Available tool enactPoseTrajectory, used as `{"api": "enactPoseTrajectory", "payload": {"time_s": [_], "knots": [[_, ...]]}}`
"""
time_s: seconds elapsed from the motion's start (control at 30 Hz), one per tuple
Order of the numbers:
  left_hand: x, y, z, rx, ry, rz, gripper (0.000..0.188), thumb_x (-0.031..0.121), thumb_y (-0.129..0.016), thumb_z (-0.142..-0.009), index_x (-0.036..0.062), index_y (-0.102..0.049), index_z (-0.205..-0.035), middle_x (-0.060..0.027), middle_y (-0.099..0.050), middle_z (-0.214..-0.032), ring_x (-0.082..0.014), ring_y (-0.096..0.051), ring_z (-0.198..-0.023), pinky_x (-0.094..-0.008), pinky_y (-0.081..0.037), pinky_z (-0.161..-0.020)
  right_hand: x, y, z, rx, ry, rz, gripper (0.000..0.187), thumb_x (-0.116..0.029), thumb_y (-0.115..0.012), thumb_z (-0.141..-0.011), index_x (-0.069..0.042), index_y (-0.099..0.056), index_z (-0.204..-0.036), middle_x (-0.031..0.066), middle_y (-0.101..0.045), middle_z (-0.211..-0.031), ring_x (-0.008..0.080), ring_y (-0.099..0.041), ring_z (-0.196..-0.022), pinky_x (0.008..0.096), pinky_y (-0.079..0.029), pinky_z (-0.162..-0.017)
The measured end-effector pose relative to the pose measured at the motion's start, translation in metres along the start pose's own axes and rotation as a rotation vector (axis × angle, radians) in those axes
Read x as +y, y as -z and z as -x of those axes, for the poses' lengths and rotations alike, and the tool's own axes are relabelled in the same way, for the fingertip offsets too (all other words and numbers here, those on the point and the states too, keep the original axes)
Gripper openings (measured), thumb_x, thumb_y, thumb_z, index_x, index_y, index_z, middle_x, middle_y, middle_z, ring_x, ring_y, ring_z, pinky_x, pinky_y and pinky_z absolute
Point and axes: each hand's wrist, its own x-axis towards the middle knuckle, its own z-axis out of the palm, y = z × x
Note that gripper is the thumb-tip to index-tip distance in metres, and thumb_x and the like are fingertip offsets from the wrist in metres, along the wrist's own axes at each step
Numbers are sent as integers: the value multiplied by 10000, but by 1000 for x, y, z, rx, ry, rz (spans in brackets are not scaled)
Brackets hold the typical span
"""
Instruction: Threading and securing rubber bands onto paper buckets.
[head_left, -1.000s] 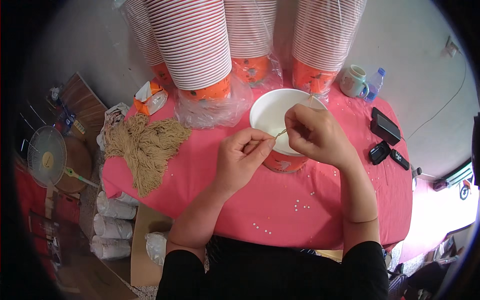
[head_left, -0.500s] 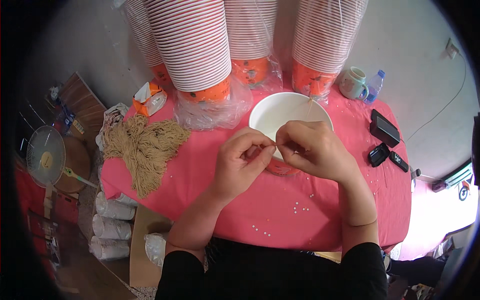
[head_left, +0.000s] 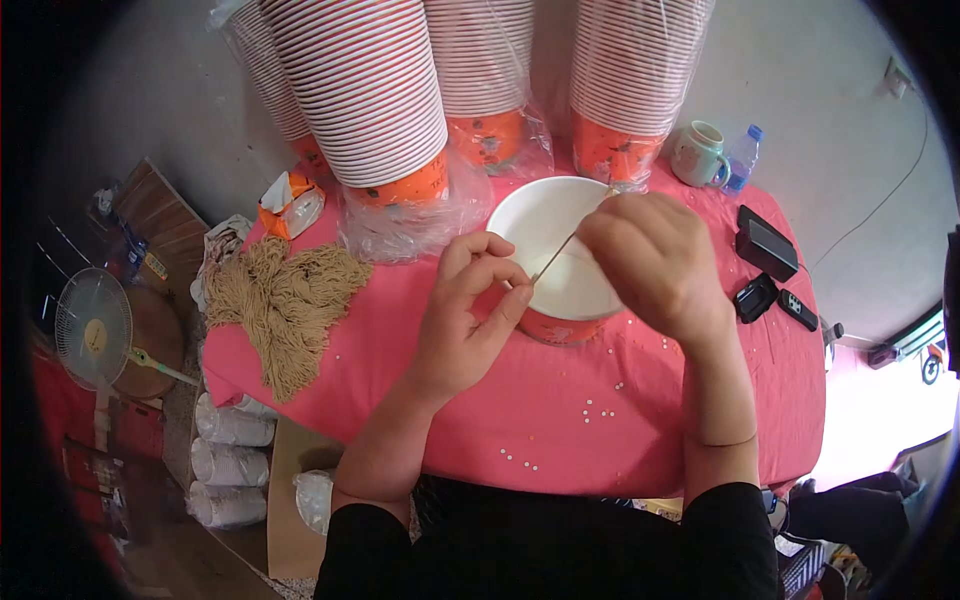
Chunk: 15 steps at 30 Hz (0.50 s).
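left hand [head_left: 465, 330] is pinched, thumb to index, on a cord [head_left: 556, 257], its other fingers loosely curved. farther up, the cord is gripped by the right hand [head_left: 660, 265], which is curled tight, its fingertips hidden. the cord is held straight above the bucket [head_left: 560, 330], set on the desk [head_left: 480, 425] right of the yarn [head_left: 290, 310].

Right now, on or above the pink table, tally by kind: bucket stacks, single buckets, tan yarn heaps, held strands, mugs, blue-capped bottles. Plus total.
Bucket stacks: 4
Single bucket: 1
Tan yarn heap: 1
Strand held in the fingers: 1
Mug: 1
Blue-capped bottle: 1
Total: 9
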Motion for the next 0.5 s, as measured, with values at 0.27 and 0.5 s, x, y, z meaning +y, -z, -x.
{"api": "enactPoseTrajectory", "payload": {"time_s": [0.27, 0.5], "knots": [[4, 1, -3, -27, -46, -113, 118, 28, -681, -808, 49, -621, -908, -123, -488, -1215, -255, -462, -1158, -378, -359, -1010, 25, 24, 3, 96, -149, 153, 184, -10, -686, -747, -51, -570, -884, 60, -565, -756, 243, -575, -608, 358, -441, -536], [2, 4, -5, -53, -64, -169, 177, 50, -722, -763, 66, -635, -916, -144, -507, -1222, -294, -466, -1167, -411, -374, -997, 23, 29, 7, 38, -435, -207, 143, 34, -652, -800, -30, -558, -886, 53, -575, -757, 168, -563, -603, 303, -435, -533]]}}
